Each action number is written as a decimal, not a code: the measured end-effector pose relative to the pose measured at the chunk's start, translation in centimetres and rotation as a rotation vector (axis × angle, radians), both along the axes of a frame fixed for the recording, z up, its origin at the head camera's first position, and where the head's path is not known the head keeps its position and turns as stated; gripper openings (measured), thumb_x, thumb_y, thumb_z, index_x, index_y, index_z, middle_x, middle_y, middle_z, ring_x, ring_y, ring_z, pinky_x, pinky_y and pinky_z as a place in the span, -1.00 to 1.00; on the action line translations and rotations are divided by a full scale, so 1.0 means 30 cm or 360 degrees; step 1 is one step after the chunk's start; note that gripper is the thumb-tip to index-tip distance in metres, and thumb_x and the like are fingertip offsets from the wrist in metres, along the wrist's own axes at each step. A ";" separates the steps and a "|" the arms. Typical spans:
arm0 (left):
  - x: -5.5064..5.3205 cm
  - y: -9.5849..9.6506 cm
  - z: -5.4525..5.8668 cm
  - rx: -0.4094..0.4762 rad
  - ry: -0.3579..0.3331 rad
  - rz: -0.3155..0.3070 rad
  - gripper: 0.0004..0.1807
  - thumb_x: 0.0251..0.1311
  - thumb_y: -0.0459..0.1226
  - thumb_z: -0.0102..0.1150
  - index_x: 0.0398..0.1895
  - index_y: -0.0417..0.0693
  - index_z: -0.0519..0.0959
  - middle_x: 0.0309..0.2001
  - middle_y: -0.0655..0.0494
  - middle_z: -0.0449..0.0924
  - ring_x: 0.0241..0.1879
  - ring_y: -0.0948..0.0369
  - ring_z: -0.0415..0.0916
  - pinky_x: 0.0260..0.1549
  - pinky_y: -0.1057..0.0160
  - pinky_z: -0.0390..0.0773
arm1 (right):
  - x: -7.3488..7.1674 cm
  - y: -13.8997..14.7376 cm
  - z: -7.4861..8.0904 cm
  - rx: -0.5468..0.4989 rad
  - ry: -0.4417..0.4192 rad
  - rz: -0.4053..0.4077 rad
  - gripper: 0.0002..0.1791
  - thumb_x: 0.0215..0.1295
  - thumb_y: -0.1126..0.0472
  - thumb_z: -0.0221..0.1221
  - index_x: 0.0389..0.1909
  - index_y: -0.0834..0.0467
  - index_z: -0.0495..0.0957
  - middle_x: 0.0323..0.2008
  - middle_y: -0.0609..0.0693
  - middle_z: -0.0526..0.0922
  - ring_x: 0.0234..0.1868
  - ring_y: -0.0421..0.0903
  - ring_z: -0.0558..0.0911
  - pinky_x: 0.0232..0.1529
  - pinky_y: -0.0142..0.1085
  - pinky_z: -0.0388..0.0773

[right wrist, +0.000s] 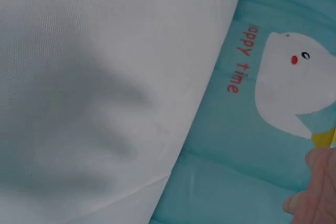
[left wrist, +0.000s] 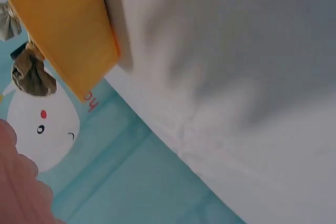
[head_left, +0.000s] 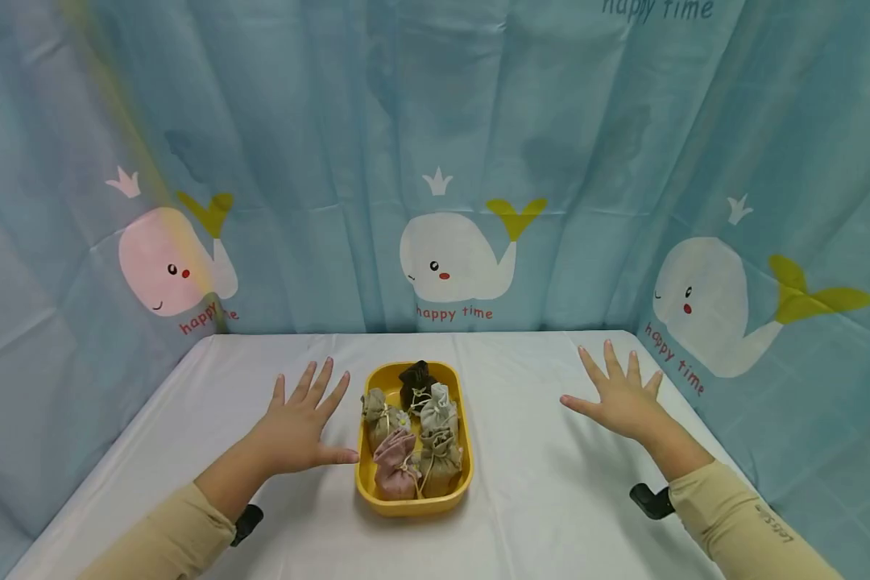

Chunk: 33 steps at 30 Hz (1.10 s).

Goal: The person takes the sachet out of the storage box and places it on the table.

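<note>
A yellow tray (head_left: 377,506) stands on the white tabletop with several small drawstring pouches inside. At its back lies a black pouch (head_left: 416,385), with a pale grey pouch (head_left: 439,411) to the right and a beige pouch (head_left: 383,420) to the left. A pink pouch (head_left: 395,467) and an olive-tan pouch (head_left: 441,462) fill the front. My left hand (head_left: 297,427) is spread left of the tray, thumb tip right at its rim. Well to the right, my right hand (head_left: 623,403) hovers with fingers spread, holding nothing. Both hands cast shadows on the cloth.
A blue curtain (head_left: 319,266) printed with whales surrounds the table's back and sides. The white tabletop (head_left: 522,499) extends to both sides of the tray. Black straps (head_left: 651,501) show at the wrists beneath the sleeves.
</note>
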<state>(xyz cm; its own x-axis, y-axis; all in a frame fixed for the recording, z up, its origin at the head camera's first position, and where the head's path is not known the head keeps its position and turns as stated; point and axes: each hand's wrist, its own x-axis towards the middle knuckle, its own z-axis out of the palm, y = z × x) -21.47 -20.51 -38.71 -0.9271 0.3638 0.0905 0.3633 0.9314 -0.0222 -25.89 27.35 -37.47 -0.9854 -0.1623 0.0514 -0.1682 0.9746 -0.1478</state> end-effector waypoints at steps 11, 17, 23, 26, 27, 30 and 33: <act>0.042 0.054 -0.066 -0.0016 -0.0045 -0.0115 0.29 -0.29 0.56 -0.17 0.44 -0.02 -0.19 0.44 -0.03 -0.45 0.40 -0.06 -0.47 0.14 -0.36 -0.40 | -0.001 -0.007 -0.012 -0.0017 -0.0005 0.0019 0.10 0.00 -0.58 -0.18 0.44 -0.08 -0.31 0.39 0.33 -0.36 0.27 0.48 -0.44 -0.05 0.47 -0.54; 0.059 0.078 -0.082 -0.0006 -0.0120 -0.0134 0.31 -0.31 0.58 -0.21 0.45 -0.03 -0.19 0.44 -0.02 -0.45 0.39 -0.08 -0.46 0.14 -0.35 -0.41 | 0.000 -0.013 -0.025 -0.0027 -0.0029 0.0018 0.10 -0.01 -0.58 -0.17 0.44 -0.06 -0.27 0.39 0.33 -0.35 0.27 0.49 -0.44 -0.05 0.47 -0.57; 0.065 0.104 -0.095 -0.0020 -0.0175 -0.0125 0.41 -0.41 0.63 -0.28 0.44 -0.11 -0.21 0.44 -0.04 -0.39 0.40 -0.03 -0.42 0.17 -0.32 -0.38 | 0.004 -0.015 -0.025 -0.0033 -0.0006 0.0024 0.09 0.00 -0.56 -0.14 0.44 -0.05 -0.24 0.39 0.34 -0.33 0.27 0.49 -0.42 -0.06 0.47 -0.56; 0.067 0.113 -0.108 -0.0057 -0.0194 -0.0136 0.45 -0.47 0.66 -0.36 0.43 -0.15 -0.23 0.44 -0.06 -0.38 0.41 0.00 -0.41 0.19 -0.30 -0.34 | 0.005 -0.013 -0.029 -0.0032 -0.0011 0.0024 0.09 0.01 -0.55 -0.14 0.44 -0.04 -0.24 0.39 0.34 -0.33 0.27 0.49 -0.42 -0.07 0.47 -0.58; 0.067 0.114 -0.112 -0.0058 -0.0200 -0.0138 0.46 -0.47 0.67 -0.37 0.43 -0.16 -0.22 0.44 -0.07 -0.37 0.41 0.01 -0.40 0.19 -0.30 -0.34 | 0.005 -0.013 -0.031 -0.0030 -0.0013 0.0025 0.09 0.01 -0.55 -0.14 0.44 -0.04 -0.25 0.39 0.34 -0.33 0.27 0.50 -0.42 -0.07 0.47 -0.58; 0.066 0.117 -0.119 -0.0050 -0.0215 -0.0144 0.46 -0.48 0.67 -0.38 0.43 -0.18 -0.21 0.44 -0.09 -0.37 0.40 0.01 -0.40 0.20 -0.29 -0.33 | 0.005 -0.014 -0.034 -0.0024 -0.0014 0.0028 0.09 0.02 -0.54 -0.13 0.44 -0.03 -0.24 0.38 0.35 -0.33 0.27 0.50 -0.41 -0.07 0.48 -0.55; 0.063 0.120 -0.118 -0.0030 -0.0231 -0.0145 0.46 -0.47 0.66 -0.37 0.42 -0.19 -0.19 0.44 -0.11 -0.37 0.40 0.00 -0.39 0.19 -0.29 -0.33 | 0.007 -0.016 -0.033 -0.0029 -0.0013 0.0032 0.09 0.01 -0.55 -0.15 0.44 -0.03 -0.25 0.38 0.35 -0.33 0.27 0.50 -0.41 -0.07 0.48 -0.56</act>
<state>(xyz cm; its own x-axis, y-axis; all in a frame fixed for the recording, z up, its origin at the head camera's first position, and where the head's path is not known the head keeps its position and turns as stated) -19.57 -16.91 -42.24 -0.8931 0.4472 -0.0495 0.4468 0.8944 0.0197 -25.69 26.87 -38.48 -0.9824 -0.1811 0.0467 -0.1864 0.9682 -0.1671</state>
